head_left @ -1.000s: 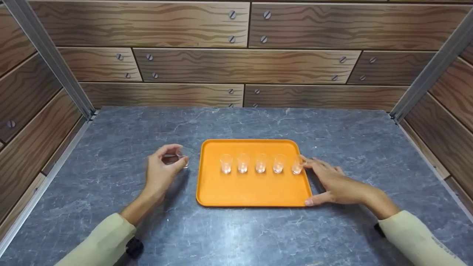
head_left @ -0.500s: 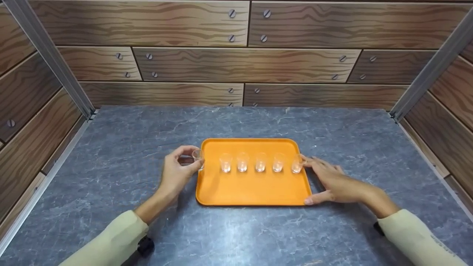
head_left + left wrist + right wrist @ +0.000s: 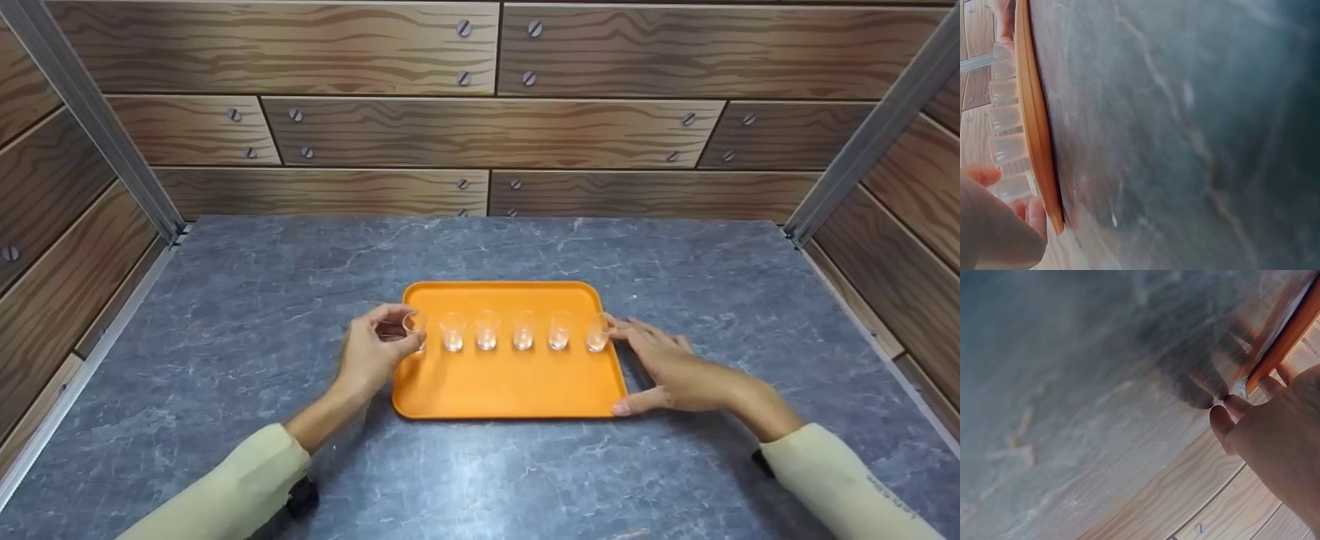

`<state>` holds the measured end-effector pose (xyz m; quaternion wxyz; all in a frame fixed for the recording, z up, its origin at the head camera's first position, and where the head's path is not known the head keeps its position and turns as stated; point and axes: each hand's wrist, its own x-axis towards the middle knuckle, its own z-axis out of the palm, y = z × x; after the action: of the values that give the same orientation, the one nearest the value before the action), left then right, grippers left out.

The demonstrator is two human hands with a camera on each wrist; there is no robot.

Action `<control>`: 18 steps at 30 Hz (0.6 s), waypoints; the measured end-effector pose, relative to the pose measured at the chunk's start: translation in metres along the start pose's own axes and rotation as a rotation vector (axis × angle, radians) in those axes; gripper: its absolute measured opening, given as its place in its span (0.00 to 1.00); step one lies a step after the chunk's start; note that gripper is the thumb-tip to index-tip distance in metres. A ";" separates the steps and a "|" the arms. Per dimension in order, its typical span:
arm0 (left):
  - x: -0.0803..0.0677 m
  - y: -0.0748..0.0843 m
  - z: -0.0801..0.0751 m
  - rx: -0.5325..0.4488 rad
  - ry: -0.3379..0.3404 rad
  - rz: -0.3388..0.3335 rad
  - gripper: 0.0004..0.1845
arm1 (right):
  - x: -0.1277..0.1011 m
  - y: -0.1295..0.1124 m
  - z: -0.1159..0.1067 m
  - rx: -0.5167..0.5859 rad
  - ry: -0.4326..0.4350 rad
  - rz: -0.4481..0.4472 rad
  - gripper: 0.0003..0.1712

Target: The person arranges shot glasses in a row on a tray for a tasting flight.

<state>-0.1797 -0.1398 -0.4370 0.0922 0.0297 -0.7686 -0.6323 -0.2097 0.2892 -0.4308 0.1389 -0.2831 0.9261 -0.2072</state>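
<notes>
My left hand [image 3: 375,349] pinches a small clear shot glass [image 3: 415,322] between thumb and fingers, upright over the left end of the orange tray [image 3: 502,390]. In the left wrist view, this held glass [image 3: 1012,187] sits low, close over the tray floor. Several matching shot glasses [image 3: 487,331] stand upright in a row across the tray, to the right of it. My right hand [image 3: 667,371] rests at the tray's right side, thumb at the front right corner. Its fingertips are right at the rightmost glass [image 3: 597,336] and the rim, fingers fairly straight.
A grey marbled tabletop [image 3: 480,480] lies under the tray. Wood-plank patterned walls [image 3: 375,135] enclose the back and sides, with metal posts [image 3: 112,127] at the two back corners.
My left hand has carried its shot glass rightward from beside the tray, across the left rim, to the end of the row. The right hand stays in place; the camera view shifts slightly.
</notes>
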 end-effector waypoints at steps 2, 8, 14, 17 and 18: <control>0.000 0.000 0.001 0.019 0.002 0.007 0.17 | 0.000 0.000 0.000 -0.001 0.000 -0.001 0.64; 0.000 0.000 0.002 0.044 -0.003 0.011 0.18 | -0.001 0.000 -0.001 0.002 0.002 -0.001 0.62; 0.000 0.000 0.001 0.083 -0.007 0.009 0.18 | -0.001 0.000 0.000 0.004 0.002 -0.008 0.63; -0.001 0.000 0.000 0.106 -0.008 0.009 0.18 | 0.000 0.000 0.001 -0.002 0.002 -0.014 0.63; -0.001 0.000 0.000 0.114 -0.007 0.008 0.18 | 0.000 0.000 0.001 -0.004 0.002 -0.017 0.63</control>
<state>-0.1787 -0.1401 -0.4371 0.0903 0.0295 -0.8039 -0.5872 -0.2093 0.2892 -0.4318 0.1358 -0.2909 0.9242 -0.2068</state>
